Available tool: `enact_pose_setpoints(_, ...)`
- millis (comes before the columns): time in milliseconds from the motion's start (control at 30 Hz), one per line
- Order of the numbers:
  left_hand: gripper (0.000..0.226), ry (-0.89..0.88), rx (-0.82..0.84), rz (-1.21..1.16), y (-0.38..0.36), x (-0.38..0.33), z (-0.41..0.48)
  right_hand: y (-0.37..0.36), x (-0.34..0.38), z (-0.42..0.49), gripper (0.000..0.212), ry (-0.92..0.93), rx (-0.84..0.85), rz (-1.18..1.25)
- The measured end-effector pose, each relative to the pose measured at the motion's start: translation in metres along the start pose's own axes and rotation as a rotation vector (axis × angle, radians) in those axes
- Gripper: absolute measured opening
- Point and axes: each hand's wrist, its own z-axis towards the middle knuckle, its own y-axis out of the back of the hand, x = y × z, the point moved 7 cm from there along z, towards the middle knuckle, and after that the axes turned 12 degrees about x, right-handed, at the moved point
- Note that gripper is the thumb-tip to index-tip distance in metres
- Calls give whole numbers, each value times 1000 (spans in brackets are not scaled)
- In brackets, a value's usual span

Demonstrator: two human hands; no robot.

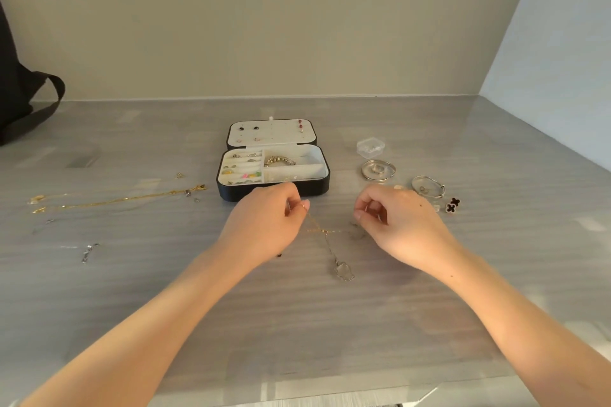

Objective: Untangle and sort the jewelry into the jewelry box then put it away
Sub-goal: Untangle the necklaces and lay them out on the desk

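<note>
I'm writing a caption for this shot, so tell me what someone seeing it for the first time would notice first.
The eye goes first to the two hands at centre, the left hand and right hand pinching a thin tangled chain over the grey table. Just behind them sits the open black jewelry box, partly filled. Gold necklaces lie stretched out on the left.

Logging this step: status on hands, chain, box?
Left hand and right hand both pinching the thin tangled chain, pendant end on the countertop. Jewelry box open, partly filled. Nothing between hands and box.
</note>
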Motion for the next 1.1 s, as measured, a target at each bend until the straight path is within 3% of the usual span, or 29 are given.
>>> enact_pose_setpoints(167,26,27,33,-43,0,2,0,-2,3,-5,6,43,-16,-83)
enact_pose_setpoints(300,25,54,83,-92,-2,3,1,2,6,-7,5,100,-135,-147)
enact_pose_setpoints(467,25,73,155,-156,-5,5,1,3,15,-10,20,176,-196,-76)
enact_pose_setpoints(800,25,73,211,-263,-6,5,1,-16,37,-13,31,322,-19,-25)
enact_pose_setpoints(1000,25,60,233,-313,-6,3,1,-14,40,-8,20,262,-78,-31)
enact_pose_setpoints(1100,24,22,233,-313,-6,-1,0,-18,36,1,26,177,49,-9)
